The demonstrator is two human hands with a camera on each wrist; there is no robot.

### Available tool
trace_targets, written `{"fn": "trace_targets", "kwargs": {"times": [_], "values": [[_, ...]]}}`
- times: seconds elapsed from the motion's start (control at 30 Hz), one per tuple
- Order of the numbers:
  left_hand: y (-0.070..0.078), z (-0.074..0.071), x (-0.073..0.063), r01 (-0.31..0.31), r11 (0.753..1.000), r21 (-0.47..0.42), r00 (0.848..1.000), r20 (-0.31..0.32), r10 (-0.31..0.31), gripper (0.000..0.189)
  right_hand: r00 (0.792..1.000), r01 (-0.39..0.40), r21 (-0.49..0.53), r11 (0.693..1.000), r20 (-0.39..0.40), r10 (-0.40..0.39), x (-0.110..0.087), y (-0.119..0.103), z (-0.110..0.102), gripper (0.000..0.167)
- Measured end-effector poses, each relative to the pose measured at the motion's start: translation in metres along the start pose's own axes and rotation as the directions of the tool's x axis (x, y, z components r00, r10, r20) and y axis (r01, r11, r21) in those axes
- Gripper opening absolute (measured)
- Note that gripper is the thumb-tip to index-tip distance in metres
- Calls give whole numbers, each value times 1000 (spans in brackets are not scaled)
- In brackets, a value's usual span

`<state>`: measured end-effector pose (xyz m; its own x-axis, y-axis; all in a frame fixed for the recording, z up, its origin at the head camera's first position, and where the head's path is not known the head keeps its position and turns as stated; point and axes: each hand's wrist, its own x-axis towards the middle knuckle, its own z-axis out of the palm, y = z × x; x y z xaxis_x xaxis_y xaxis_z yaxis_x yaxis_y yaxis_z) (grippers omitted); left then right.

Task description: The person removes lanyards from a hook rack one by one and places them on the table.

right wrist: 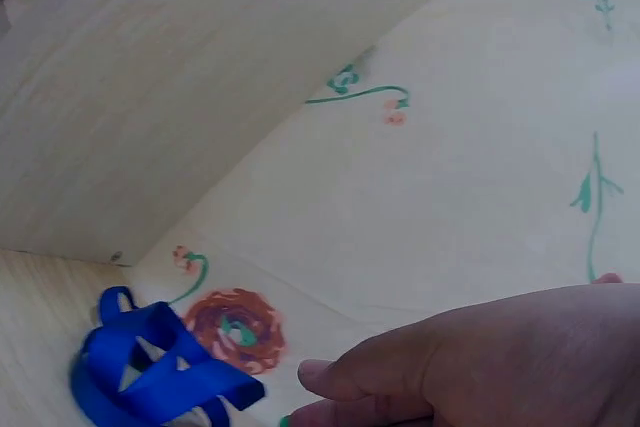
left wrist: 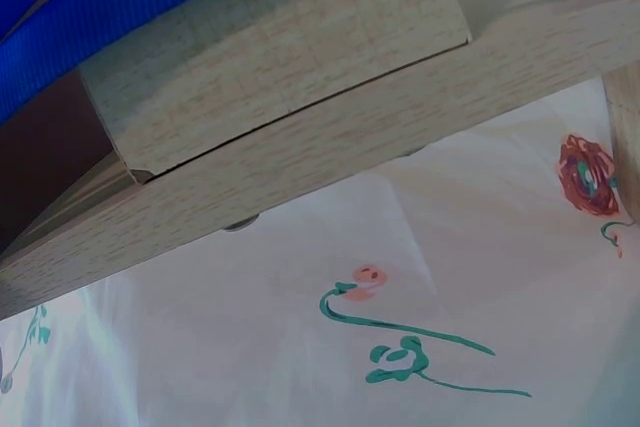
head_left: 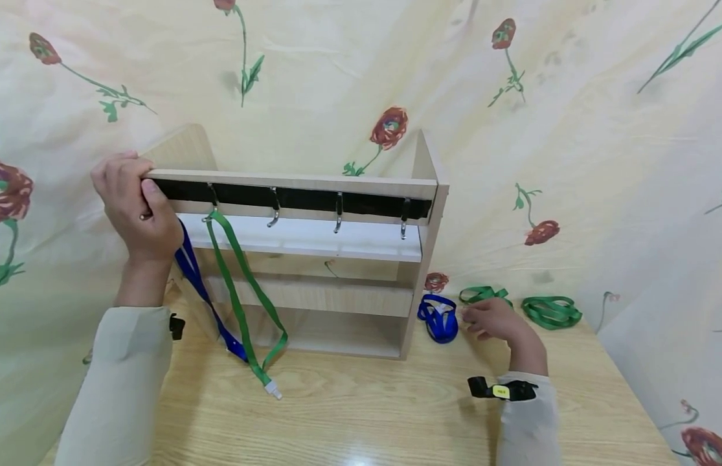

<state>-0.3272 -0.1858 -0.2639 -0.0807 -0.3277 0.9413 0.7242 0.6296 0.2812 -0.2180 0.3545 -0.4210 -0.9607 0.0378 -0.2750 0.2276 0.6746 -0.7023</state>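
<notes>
My left hand (head_left: 140, 204) grips the upper left end of a light wooden shelf unit (head_left: 314, 299), thumb across the front of its top rail. Below that hand a blue lanyard (head_left: 200, 285) hangs down, its upper end hidden. A green lanyard (head_left: 239, 291) with a whitish clip hangs from the metal hook (head_left: 212, 194) beside it. On the table my right hand (head_left: 497, 320) reaches over a green lanyard (head_left: 483, 294), fingers bent downward; I cannot tell whether they pinch it. A coiled blue lanyard (head_left: 439, 318) lies left of the fingertips, also in the right wrist view (right wrist: 150, 372).
Another coiled green lanyard (head_left: 552, 312) lies to the right of my right hand. Three more hooks, such as the rightmost hook (head_left: 405, 219), line the black strip (head_left: 314, 199). Behind the wooden table (head_left: 361, 414) hangs a flower-patterned cloth (head_left: 314, 84).
</notes>
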Motion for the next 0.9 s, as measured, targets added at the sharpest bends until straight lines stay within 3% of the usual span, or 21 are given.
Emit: {"fn": "trace_targets", "kwargs": {"times": [0.17,0.33,0.57,0.7,0.9], "values": [[2,-1,1,-1,1000,-1,1000,-2,1,44,998,51,-32,998,-25,-52,-8,-5,-7,46],[3,0,1,-10,1000,-13,1000,2,10,43,981,133,2,991,-144,-131,-22,-24,-14,44],[1,0,1,-8,1000,-2,1000,6,8,43,915,259,54,964,-335,-227,-49,-56,-18,40],[1,0,1,-12,1000,-5,1000,3,12,43,872,336,47,941,-393,-292,-62,-72,-14,36],[1,-1,2,-10,1000,-4,1000,7,10,43,789,483,12,875,-440,-429,-78,-99,-3,26]]}}
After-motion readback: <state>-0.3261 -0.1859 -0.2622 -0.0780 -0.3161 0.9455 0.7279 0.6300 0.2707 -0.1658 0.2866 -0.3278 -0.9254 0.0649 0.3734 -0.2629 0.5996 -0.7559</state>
